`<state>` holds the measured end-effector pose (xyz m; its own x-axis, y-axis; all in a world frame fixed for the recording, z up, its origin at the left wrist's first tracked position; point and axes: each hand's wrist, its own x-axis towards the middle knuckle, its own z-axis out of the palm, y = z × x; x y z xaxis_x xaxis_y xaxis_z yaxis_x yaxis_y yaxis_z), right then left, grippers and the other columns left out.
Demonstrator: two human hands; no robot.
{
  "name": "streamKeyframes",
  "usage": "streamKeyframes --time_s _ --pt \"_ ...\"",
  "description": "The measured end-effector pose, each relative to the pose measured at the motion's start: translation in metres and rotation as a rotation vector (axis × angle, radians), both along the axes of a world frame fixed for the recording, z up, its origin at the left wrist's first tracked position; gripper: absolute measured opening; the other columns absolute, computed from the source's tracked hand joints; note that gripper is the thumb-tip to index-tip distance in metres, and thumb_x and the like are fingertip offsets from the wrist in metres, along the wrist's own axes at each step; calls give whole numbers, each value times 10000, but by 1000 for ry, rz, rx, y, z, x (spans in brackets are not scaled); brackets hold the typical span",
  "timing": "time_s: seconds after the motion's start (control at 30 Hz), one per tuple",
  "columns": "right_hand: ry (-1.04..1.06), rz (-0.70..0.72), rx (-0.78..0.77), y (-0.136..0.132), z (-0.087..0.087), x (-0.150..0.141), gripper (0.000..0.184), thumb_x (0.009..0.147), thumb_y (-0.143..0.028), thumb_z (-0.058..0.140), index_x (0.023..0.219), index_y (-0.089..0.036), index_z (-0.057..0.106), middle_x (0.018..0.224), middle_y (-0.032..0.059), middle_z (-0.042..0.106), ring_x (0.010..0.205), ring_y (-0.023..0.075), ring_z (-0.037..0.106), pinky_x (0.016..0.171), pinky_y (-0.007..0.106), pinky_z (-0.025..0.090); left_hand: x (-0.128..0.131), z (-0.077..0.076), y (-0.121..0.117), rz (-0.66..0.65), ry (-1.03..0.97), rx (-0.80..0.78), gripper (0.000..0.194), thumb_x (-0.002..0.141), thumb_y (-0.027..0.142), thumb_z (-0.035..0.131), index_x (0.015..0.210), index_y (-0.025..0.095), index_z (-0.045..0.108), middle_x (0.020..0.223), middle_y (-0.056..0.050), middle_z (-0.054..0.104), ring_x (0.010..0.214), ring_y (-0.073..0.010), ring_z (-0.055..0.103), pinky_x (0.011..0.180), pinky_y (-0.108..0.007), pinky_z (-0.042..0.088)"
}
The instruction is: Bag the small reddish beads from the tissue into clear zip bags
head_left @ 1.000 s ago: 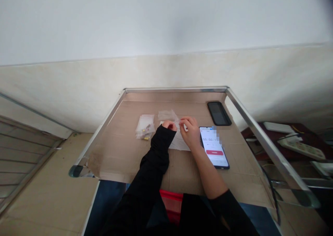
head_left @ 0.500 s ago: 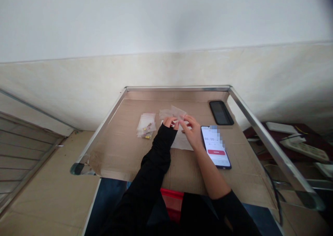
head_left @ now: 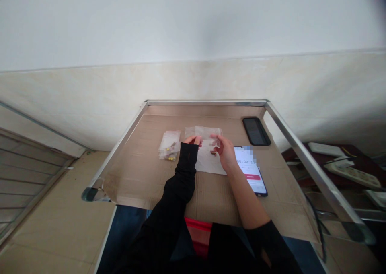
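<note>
Above white paper (head_left: 209, 164), both hands (head_left: 226, 153) pinching a clear bag (head_left: 208, 131), long axis running crosswise

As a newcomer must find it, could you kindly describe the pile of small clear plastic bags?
Look at the metal-framed table covered in brown cardboard. On it, left of the left hand with the long black sleeve, lies the pile of small clear plastic bags. Yellow bits at its near end set it apart from the clear bags farther right.

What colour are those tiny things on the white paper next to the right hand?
The tiny things are reddish brown, seen in the head view.
</note>
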<state>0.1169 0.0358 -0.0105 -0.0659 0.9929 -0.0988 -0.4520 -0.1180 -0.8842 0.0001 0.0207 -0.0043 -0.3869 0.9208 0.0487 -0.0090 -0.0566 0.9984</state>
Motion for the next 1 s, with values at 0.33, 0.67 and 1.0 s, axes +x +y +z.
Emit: streamKeyframes --time_s 0.33,0.67,1.0 --pt "508 269 -185 -2 -2 1 192 726 -324 444 858 -214 529 618 -57 495 365 23 297 266 119 194 5 35 -22 -183 52 198 421 732 475 404 985 140 445 773 -72 596 582 -100 548 493 -202 439" --pt "448 223 -214 -4 -4 -8 146 692 -314 501 658 -172 486 475 -72 399 307 12 228 245 122 135 -1 43 -23 -203 733 214 256 733 289 455 941 177 554 789 -36 566 525 -67 454 491 -183 401" --pt "458 300 -244 -5 -4 -8 173 700 -347 492 679 -175 502 475 -69 421 306 12 208 265 124 118 -9 47 -15 -171 534 118 283 754 347 410 881 177 598 528 2 519 417 -65 423 381 -164 322"
